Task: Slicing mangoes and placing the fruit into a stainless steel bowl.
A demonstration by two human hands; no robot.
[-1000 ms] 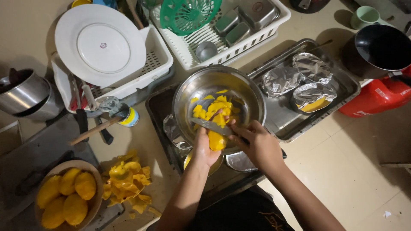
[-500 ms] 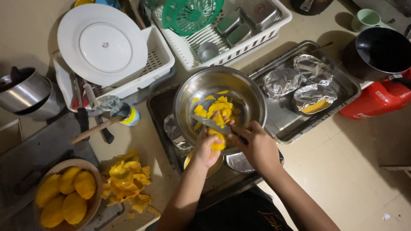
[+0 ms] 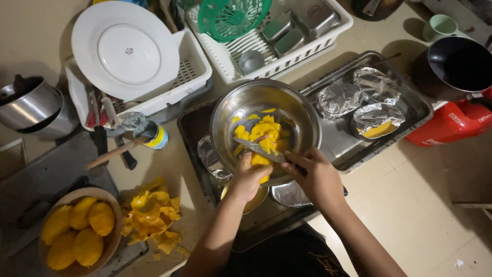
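Observation:
My left hand (image 3: 247, 178) grips a peeled yellow mango (image 3: 260, 163) at the near rim of a steel bowl (image 3: 297, 115). My right hand (image 3: 315, 174) holds a knife (image 3: 259, 149) whose blade lies across the fruit, pointing left. Yellow mango pieces (image 3: 259, 131) lie inside the bowl. The bowl sits over a dark metal tray (image 3: 192, 133).
A wooden bowl of peeled mangoes (image 3: 77, 233) and a heap of yellow peels (image 3: 151, 213) lie at the left. White dish racks hold a plate (image 3: 125, 48) and a green basket (image 3: 233, 15). Foil-covered dishes (image 3: 359, 100) fill a tray; a black pan (image 3: 458, 64) and red canister (image 3: 451, 123) stand right.
Both hands stay at the bowl's near rim. The mango has shifted slightly in my left hand and the knife blade has moved a little across it.

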